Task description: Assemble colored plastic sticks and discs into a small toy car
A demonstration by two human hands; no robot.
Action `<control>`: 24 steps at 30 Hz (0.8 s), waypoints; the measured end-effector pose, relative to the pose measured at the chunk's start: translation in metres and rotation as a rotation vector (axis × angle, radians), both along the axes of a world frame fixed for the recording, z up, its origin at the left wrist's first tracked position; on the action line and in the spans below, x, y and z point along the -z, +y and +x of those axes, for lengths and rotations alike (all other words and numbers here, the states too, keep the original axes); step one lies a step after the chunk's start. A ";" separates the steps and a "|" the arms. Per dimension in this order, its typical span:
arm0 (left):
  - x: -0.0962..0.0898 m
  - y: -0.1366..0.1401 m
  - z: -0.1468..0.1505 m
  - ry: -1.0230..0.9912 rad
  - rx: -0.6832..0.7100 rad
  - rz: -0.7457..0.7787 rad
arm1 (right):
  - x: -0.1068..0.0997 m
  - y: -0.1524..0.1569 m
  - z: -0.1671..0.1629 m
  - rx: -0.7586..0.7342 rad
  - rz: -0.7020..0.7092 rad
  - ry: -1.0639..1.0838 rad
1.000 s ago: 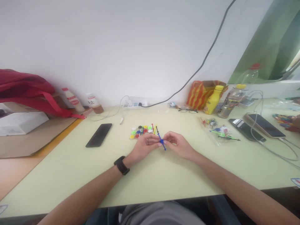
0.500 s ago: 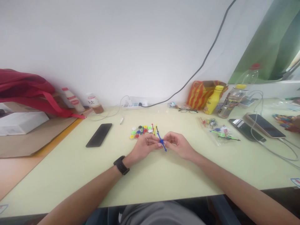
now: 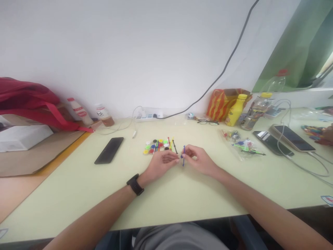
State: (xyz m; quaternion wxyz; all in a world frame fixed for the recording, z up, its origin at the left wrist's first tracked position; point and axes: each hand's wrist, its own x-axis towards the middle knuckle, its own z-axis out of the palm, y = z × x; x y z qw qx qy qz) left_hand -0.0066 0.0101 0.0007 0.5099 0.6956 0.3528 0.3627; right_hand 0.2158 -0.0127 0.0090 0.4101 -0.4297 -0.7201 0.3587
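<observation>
My right hand (image 3: 199, 159) pinches a slim blue plastic spinner arrow (image 3: 184, 161) between thumb and fingertips. It stands nearly upright in the picture, a pointed tip at each end, with a small blue hub on its left side. Just left of the hub, my left hand (image 3: 163, 163) has its thumb and fingertips drawn together; whether something small is between them is hidden. Beyond the left hand lie several round coloured discs (image 3: 165, 141) in red, yellow, green, white, blue and black. Next to them are more arrows, among them a black arrow (image 3: 175, 146).
A black phone (image 3: 109, 150) lies at left. To the right are small plastic bags of coloured parts (image 3: 246, 147), two phones with cables (image 3: 296, 139), a yellow bottle (image 3: 236, 110) and a clear bottle (image 3: 256, 113). Glasses (image 3: 208, 122) and a power strip (image 3: 148, 116) are by the wall.
The blue arrow has turned from slanted to nearly upright and shifted slightly right with my right hand. My left fingertips now sit a little apart from its shaft.
</observation>
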 end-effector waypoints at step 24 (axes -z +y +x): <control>0.001 0.006 -0.003 0.131 -0.197 0.237 | 0.005 0.009 0.019 0.022 0.166 -0.752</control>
